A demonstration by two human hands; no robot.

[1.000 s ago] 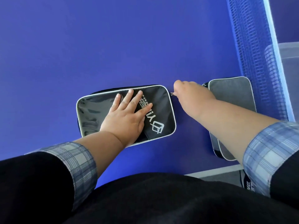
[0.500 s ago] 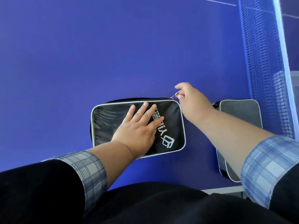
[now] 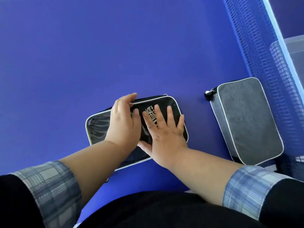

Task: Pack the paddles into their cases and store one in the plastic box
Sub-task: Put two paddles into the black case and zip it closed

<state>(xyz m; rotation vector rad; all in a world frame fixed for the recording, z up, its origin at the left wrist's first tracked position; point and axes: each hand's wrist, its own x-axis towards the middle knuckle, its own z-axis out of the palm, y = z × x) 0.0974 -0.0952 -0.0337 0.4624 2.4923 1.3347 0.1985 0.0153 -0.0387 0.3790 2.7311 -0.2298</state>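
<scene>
A black paddle case (image 3: 98, 129) with white piping and a white logo lies on the blue table, zipped as far as I can see. My left hand (image 3: 122, 122) grips its far edge, fingers curled over the rim and thumb on top. Beside it my right hand (image 3: 164, 134) lies flat on the lid with fingers spread, covering part of the logo. A grey paddle case (image 3: 246, 119) with white piping rests to the right, its zipper pull at the far-left corner. No paddle is visible. The clear plastic box (image 3: 294, 46) stands beyond the net at the far right.
The blue table-tennis table (image 3: 115, 55) stretches far and left of the cases. The blue net (image 3: 256, 50) runs along the right side, close behind the grey case. My dark clothing and plaid cuffs fill the bottom of the view.
My right hand has left the zipper pull at the black case's corner and now lies flat on the lid. My left hand has shifted from pressing the lid to gripping the far edge.
</scene>
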